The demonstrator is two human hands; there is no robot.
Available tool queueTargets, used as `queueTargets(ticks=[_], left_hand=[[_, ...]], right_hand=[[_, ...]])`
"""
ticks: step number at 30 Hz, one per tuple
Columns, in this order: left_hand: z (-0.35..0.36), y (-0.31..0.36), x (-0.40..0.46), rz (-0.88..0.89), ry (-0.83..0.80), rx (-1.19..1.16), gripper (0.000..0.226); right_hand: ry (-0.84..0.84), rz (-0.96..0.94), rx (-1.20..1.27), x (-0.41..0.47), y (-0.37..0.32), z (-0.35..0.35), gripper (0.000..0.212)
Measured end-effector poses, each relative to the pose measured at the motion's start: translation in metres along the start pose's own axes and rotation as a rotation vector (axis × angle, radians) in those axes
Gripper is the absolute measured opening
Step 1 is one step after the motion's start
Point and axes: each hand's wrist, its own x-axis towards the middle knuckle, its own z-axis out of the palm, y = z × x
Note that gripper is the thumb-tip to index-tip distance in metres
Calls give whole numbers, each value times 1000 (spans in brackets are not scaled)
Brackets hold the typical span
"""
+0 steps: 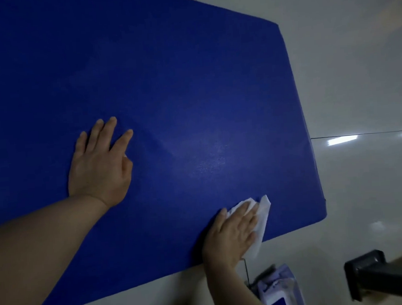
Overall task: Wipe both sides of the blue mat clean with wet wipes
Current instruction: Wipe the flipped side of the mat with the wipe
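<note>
A large blue mat [166, 83] lies flat on a pale tiled floor and fills most of the view. My left hand [99, 163] rests flat on the mat with straight, spread fingers, left of its middle. Near the mat's front edge, my right hand [232, 233] presses a white wet wipe [262, 222] onto the mat with straight fingers. The wipe sticks out past the fingertips and over the mat's edge. A faint wet sheen shows on the mat between the two hands.
The glossy tiled floor [357, 93] surrounds the mat at right and front. A pack of wet wipes [282, 292] lies on the floor just below my right hand. A dark furniture leg [370, 274] stands at the bottom right.
</note>
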Motion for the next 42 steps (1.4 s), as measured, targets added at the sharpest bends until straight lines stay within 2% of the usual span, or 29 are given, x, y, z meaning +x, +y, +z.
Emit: queueTargets(ticks=[4,9,14,18,21,23,26,28,30,32,36,39,40,42], left_hand=[[-1,2,1,-2,0,-4,51],[-3,6,0,-16,6,-24,48],[-1,40,13,-119,27,-91,45],[13,101,34,17,54,-179,50],[25,125,48,52,34,-153,57],[34,126,52,40,-23,-57,59],[38,124,52,50,-92,31,61],[36,124,53,55,-109,31,61],[34,124,53,55,-121,27,60],[31,124,54,67,-127,18,59],[30,123,55,62,-113,5,59],[34,125,56,61,-92,-11,57],[35,124,55,57,-83,-11,56],[38,123,54,50,-67,-12,56]], right_hand=[[26,70,-23,32,6,-11,60],[55,64,-28,30,5,-11,60],[62,48,-5,31,6,-9,56],[46,52,-1,32,7,-10,56],[13,39,-24,35,9,-10,58],[-40,17,-47,39,10,-13,59],[-241,-49,-89,44,19,-27,65],[-362,-171,-173,47,29,-45,68],[-405,-311,-205,50,38,-58,73],[-382,-414,-178,50,41,-55,78],[-140,-586,-77,52,55,-30,60],[-40,-797,-117,91,82,-44,55],[28,-755,-121,113,92,-53,56],[83,-523,-132,153,103,-73,58]])
